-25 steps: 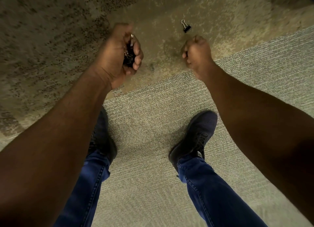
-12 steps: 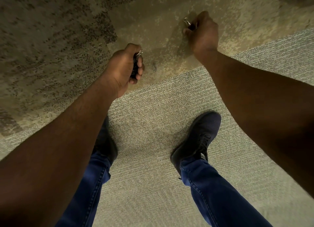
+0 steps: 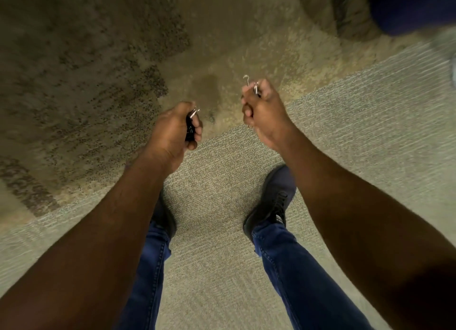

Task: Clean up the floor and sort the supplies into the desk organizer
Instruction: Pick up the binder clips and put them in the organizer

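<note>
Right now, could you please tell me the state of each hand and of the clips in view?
Left hand: fingers curled round a bunch of black clips, off the floor.
Black clips: bunched in the left grip, wire handles poking out on top.
Right hand: pinching one clip, raised above the carpet.
Single clip: held in the right grip, silver handle sticking up; body mostly hidden.
Carpet: no loose clips visible.

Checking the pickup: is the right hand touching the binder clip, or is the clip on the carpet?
Touching. The head view shows the right hand curled round the binder clip, whose wire handles stick out above the fingers, raised off the carpet.
</note>
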`<act>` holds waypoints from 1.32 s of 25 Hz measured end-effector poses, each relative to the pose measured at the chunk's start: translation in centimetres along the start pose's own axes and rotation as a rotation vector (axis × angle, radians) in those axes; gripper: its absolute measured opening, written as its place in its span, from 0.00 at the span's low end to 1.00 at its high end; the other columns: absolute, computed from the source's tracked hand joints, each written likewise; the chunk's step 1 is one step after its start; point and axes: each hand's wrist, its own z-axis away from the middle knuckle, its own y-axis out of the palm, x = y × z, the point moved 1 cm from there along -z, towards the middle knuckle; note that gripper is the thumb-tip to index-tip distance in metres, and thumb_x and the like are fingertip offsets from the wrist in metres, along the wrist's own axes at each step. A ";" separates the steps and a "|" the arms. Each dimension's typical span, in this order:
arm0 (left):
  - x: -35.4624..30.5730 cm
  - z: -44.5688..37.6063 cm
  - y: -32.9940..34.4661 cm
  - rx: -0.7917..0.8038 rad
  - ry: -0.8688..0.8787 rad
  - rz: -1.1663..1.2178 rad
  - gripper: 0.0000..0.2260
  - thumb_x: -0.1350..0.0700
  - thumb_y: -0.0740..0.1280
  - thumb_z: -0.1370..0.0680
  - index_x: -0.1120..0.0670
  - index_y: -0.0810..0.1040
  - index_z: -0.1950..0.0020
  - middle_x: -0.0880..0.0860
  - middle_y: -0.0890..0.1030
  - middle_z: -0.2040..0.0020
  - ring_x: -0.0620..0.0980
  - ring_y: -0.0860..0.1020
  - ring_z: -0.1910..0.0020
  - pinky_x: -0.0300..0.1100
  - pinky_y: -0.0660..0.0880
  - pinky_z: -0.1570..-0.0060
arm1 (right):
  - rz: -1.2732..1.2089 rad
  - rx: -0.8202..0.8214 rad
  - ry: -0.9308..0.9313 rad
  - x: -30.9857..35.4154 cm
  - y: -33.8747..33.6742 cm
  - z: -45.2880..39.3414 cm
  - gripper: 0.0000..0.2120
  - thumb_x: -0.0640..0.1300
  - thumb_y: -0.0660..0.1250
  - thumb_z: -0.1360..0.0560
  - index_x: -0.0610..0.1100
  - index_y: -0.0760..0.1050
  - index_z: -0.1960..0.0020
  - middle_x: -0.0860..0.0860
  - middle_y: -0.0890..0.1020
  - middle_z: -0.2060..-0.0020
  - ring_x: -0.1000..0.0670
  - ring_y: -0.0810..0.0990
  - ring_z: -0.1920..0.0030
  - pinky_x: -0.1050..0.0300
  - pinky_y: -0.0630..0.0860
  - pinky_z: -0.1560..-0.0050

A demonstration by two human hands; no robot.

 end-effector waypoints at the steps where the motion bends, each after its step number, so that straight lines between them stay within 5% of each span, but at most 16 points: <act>1: -1.0 1.4 0.1 0.006 0.019 0.011 0.17 0.51 0.58 0.22 0.51 0.72 0.71 0.52 0.74 0.71 0.48 0.70 0.73 0.38 0.64 0.74 | -0.056 0.013 0.008 1.1 -0.1 1.9 0.07 0.40 0.57 0.18 0.46 0.66 0.55 0.50 0.72 0.65 0.56 0.66 0.71 0.64 0.62 0.76; 7: -7.1 9.7 0.9 0.140 0.104 0.172 0.14 0.50 0.59 0.23 0.52 0.76 0.67 0.53 0.77 0.68 0.49 0.74 0.70 0.38 0.68 0.75 | -0.378 0.188 0.048 8.2 0.7 12.5 0.05 0.37 0.58 0.26 0.45 0.72 0.56 0.47 0.77 0.66 0.54 0.66 0.73 0.64 0.58 0.78; 12: -14.1 20.4 2.8 0.213 0.144 0.525 0.14 0.48 0.59 0.21 0.55 0.77 0.59 0.55 0.80 0.61 0.50 0.78 0.63 0.39 0.76 0.65 | -0.488 0.203 0.026 18.0 5.0 22.3 0.12 0.36 0.55 0.27 0.41 0.76 0.49 0.48 0.75 0.64 0.54 0.68 0.69 0.62 0.61 0.75; 15: -18.8 27.4 3.9 0.122 0.189 0.721 0.14 0.47 0.62 0.22 0.56 0.77 0.59 0.56 0.79 0.61 0.52 0.80 0.61 0.41 0.77 0.60 | -0.553 0.143 0.014 24.0 8.5 28.3 0.12 0.46 0.56 0.20 0.42 0.76 0.53 0.50 0.75 0.66 0.56 0.70 0.69 0.64 0.62 0.73; 17: -22.3 32.5 4.0 0.083 0.235 0.843 0.14 0.48 0.61 0.22 0.56 0.76 0.61 0.57 0.79 0.61 0.54 0.79 0.61 0.42 0.75 0.58 | -0.655 0.085 -0.001 28.1 10.7 32.4 0.16 0.52 0.58 0.20 0.43 0.76 0.58 0.50 0.76 0.68 0.55 0.72 0.69 0.63 0.66 0.69; 22: -29.8 43.6 2.5 0.058 0.416 1.001 0.12 0.54 0.59 0.21 0.58 0.77 0.59 0.58 0.80 0.57 0.54 0.78 0.57 0.42 0.75 0.55 | -0.945 0.111 -0.041 36.1 15.8 40.5 0.15 0.44 0.57 0.20 0.39 0.75 0.60 0.43 0.78 0.61 0.49 0.76 0.60 0.59 0.73 0.51; 29: -36.1 53.5 -2.5 -0.111 0.771 0.741 0.13 0.54 0.58 0.21 0.54 0.83 0.50 0.55 0.83 0.46 0.51 0.81 0.45 0.44 0.75 0.44 | -0.900 0.280 -0.118 43.2 24.6 48.2 0.10 0.43 0.66 0.32 0.41 0.82 0.55 0.44 0.85 0.54 0.47 0.84 0.52 0.53 0.80 0.48; 33: -38.7 56.3 -6.9 -0.183 0.852 0.452 0.17 0.50 0.54 0.18 0.52 0.83 0.44 0.51 0.83 0.44 0.47 0.79 0.40 0.44 0.73 0.36 | -0.889 0.381 -0.047 45.6 30.0 50.2 0.13 0.44 0.62 0.25 0.40 0.84 0.55 0.42 0.84 0.54 0.46 0.85 0.54 0.54 0.83 0.55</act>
